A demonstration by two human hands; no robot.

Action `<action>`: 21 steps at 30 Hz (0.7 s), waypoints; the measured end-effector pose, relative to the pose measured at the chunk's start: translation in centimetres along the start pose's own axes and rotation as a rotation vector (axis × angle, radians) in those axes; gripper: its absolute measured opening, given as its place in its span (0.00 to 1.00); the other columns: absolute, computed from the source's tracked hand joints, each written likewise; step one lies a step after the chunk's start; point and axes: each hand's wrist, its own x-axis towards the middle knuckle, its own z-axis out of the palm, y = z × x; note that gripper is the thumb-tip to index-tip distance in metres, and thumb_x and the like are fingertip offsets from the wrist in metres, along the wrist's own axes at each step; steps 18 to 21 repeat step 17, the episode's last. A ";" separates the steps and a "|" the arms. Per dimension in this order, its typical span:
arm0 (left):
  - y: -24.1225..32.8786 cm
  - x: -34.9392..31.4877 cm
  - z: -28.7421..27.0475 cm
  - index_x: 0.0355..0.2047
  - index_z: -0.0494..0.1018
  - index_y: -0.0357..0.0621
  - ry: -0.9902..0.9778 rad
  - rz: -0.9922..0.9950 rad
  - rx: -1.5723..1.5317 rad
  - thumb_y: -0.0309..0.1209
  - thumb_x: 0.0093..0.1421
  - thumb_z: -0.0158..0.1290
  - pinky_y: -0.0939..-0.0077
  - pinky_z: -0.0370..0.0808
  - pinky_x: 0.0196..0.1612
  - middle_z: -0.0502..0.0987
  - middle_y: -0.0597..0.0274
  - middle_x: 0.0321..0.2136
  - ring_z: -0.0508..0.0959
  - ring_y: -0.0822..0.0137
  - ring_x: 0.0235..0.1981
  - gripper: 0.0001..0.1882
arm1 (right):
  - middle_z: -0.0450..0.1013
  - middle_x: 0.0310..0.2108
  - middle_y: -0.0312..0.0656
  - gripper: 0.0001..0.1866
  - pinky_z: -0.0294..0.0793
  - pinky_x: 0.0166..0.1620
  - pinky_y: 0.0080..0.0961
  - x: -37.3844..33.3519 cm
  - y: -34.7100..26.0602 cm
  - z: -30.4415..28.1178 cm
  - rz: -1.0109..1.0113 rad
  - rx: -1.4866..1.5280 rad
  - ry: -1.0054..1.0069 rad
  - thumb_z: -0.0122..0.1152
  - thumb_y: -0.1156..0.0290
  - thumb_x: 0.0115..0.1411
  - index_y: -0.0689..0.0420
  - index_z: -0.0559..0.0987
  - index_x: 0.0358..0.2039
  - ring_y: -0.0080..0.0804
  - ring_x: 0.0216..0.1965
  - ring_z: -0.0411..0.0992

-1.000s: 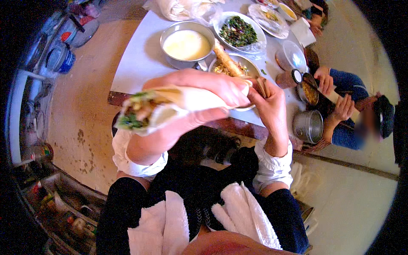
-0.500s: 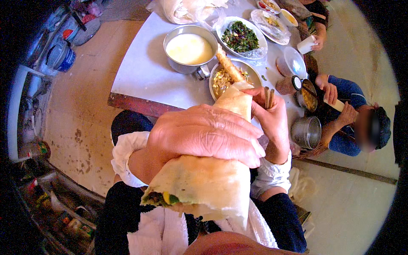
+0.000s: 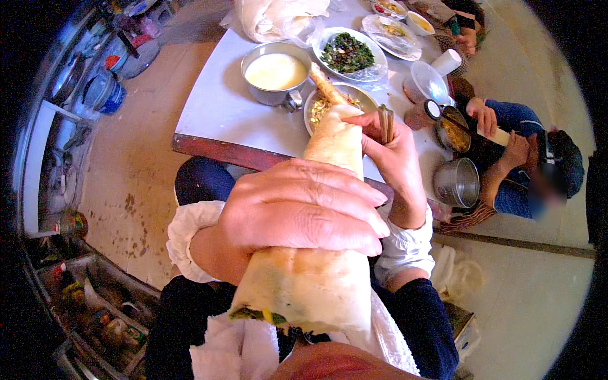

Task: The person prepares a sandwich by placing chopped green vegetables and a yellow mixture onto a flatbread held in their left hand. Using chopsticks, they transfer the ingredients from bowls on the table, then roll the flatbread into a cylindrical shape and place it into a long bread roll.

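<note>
A large flatbread wrap (image 3: 310, 282) is held up in front of me, its near end open on dark green and yellow filling. My left hand (image 3: 304, 209) lies across its middle, fingers closed around it. My right hand (image 3: 392, 155) pinches the wrap's narrow far end between thumb and finger. A pair of chopsticks (image 3: 386, 124) sticks up from that same hand. Past the far end juts a thin browned stick-shaped piece (image 3: 326, 85); I cannot tell whether it joins the wrap. Beneath it stands a bowl of shredded food (image 3: 315, 114), partly covered.
On the table (image 3: 209, 120) are a metal mug of pale liquid (image 3: 275, 71), a plate of dark greens (image 3: 347, 53), a lidded jar (image 3: 421, 115) and a metal pot (image 3: 456, 182). Another person (image 3: 519, 142) at the right holds a pale roll. A bucket (image 3: 104, 93) stands far left.
The wrap's near end has come slightly closer to me, and less filling shows. The view has shifted a little. Both hands keep their hold.
</note>
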 end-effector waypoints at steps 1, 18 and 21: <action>0.3 0.2 0.3 0.29 0.79 0.43 0.001 0.005 -0.008 0.35 0.54 0.57 0.63 0.73 0.46 0.81 0.57 0.33 0.80 0.55 0.40 0.09 | 0.75 0.29 0.35 0.12 0.72 0.29 0.17 -0.1 -0.1 -0.1 -0.013 0.019 -0.007 0.60 0.77 0.57 0.65 0.76 0.42 0.17 0.26 0.70; 1.9 0.1 0.9 0.33 0.78 0.47 -0.179 0.175 0.043 0.33 0.61 0.49 0.66 0.74 0.46 0.80 0.59 0.39 0.80 0.59 0.42 0.08 | 0.76 0.33 0.39 0.11 0.73 0.35 0.17 -2.0 -2.2 -0.2 0.002 0.099 -0.011 0.60 0.77 0.58 0.65 0.76 0.42 0.19 0.33 0.73; 1.9 0.1 0.9 0.33 0.78 0.47 -0.179 0.175 0.043 0.33 0.61 0.49 0.66 0.74 0.46 0.80 0.59 0.39 0.80 0.59 0.42 0.08 | 0.76 0.33 0.39 0.11 0.73 0.35 0.17 -2.0 -2.2 -0.2 0.002 0.099 -0.011 0.60 0.77 0.58 0.65 0.76 0.42 0.19 0.33 0.73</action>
